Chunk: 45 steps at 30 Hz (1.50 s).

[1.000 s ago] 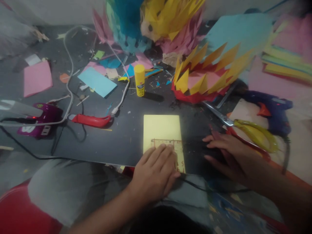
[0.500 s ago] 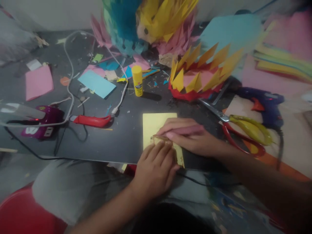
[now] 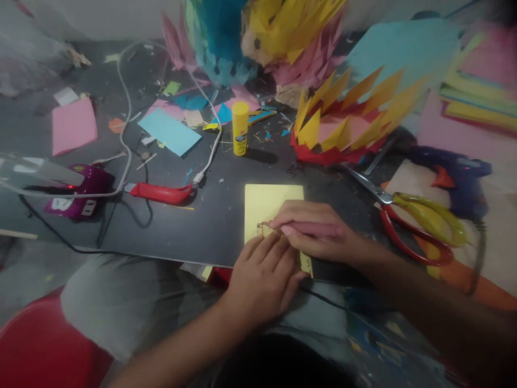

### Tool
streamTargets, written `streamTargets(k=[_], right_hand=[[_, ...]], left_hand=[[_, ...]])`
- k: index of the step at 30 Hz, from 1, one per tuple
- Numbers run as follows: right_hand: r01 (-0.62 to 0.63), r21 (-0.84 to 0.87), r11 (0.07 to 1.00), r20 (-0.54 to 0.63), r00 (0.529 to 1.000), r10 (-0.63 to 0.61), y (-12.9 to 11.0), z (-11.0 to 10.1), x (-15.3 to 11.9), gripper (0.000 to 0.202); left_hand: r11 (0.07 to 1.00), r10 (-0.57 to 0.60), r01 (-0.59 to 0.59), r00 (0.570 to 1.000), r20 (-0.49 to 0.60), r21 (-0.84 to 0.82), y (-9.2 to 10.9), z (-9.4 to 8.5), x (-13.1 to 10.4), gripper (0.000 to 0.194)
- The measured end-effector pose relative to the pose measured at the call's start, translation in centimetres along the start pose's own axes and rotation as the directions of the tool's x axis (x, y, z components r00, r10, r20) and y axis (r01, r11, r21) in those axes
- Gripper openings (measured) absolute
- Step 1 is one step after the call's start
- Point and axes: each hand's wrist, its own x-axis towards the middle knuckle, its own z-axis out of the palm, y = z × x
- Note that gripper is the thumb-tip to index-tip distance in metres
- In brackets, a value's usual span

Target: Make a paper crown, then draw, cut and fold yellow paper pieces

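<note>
A sheet of yellow paper (image 3: 272,202) lies at the table's front edge with small dark and reddish marks on it. My left hand (image 3: 262,272) rests flat over its lower part, fingers stretched out and covering some of the marks. Between the fingertips of my right hand (image 3: 327,245) is a pinkish pen (image 3: 313,228), its tip at the sheet just above my left fingers. Scissors (image 3: 385,196) with a red and a yellow handle lie right of my right hand. Beyond the sheet stands a yellow glue stick (image 3: 240,129).
A red cutter knife (image 3: 161,192), a purple power socket block (image 3: 86,191) and a white cable (image 3: 128,116) lie on the left. A spiky red-and-yellow paper ring (image 3: 339,153) sits behind the scissors, a blue glue gun (image 3: 456,172) at right. Paper scraps (image 3: 169,131) litter the back.
The whole view has shifted slightly, so things appear farther right. The pen's rear end has dipped a little, while its tip stays near the same spot. My left hand stays on the sheet.
</note>
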Motion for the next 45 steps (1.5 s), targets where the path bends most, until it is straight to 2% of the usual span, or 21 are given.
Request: streamTargets(k=[3,8,15,19,23,33,35,37,40,42,45], right_hand=[[0.071,-0.043,0.997,0.022,0.997,-0.071,-0.3,0.2,-0.2,0.016],[0.060,-0.148,0.987,0.024,0.998,-0.057,-1.1,0.3,-0.1,0.017],[0.043,-0.215,0.976,-0.021,0.999,-0.048,-1.1,-0.4,-1.1,0.015],[0.074,-0.261,0.963,-0.080,0.992,-0.098,-0.9,-0.8,-1.9,0.015],[0.056,-0.305,0.951,-0.122,0.988,-0.098,-0.8,-1.1,-2.4,0.016],[0.037,-0.301,0.953,-0.157,0.984,-0.088,-0.8,-1.3,-2.9,0.016],[0.025,-0.256,0.966,-0.206,0.975,-0.079,-0.6,-1.3,-3.3,0.017],[-0.011,-0.149,0.989,-0.331,0.943,-0.040,-0.1,-1.2,-3.8,0.019],[-0.039,0.150,0.988,-0.559,0.821,0.117,1.0,-1.2,-4.5,0.021],[-0.027,0.303,0.953,-0.610,0.762,0.216,1.5,-1.2,-4.7,0.020],[-0.055,0.376,0.925,-0.624,0.723,0.297,1.2,-1.1,-4.6,0.013]], left_hand=[[1.000,0.005,-0.005,1.000,-0.025,-0.005,0.0,0.1,0.0,0.032],[1.000,0.009,-0.009,0.999,-0.032,0.014,0.0,0.0,0.1,0.033],[1.000,0.005,-0.004,1.000,-0.016,0.010,0.0,0.0,0.0,0.036],[1.000,-0.007,0.007,1.000,-0.008,-0.009,-0.1,0.1,0.0,0.036],[1.000,-0.006,0.006,1.000,0.000,-0.010,0.0,0.0,0.1,0.036],[1.000,-0.010,0.011,1.000,0.027,-0.017,0.0,-0.2,0.1,0.035],[1.000,-0.009,0.009,1.000,0.024,-0.022,0.0,-0.2,0.1,0.035],[0.999,-0.013,0.014,1.000,0.026,-0.039,0.0,-0.2,0.1,0.034],[0.994,-0.037,0.040,0.999,0.033,-0.098,0.0,-0.3,0.0,0.033],[0.985,-0.061,0.064,0.998,0.019,-0.160,-0.1,-0.5,0.0,0.030],[0.965,-0.085,0.064,0.994,-0.069,-0.254,-0.3,-1.1,0.3,0.034]])
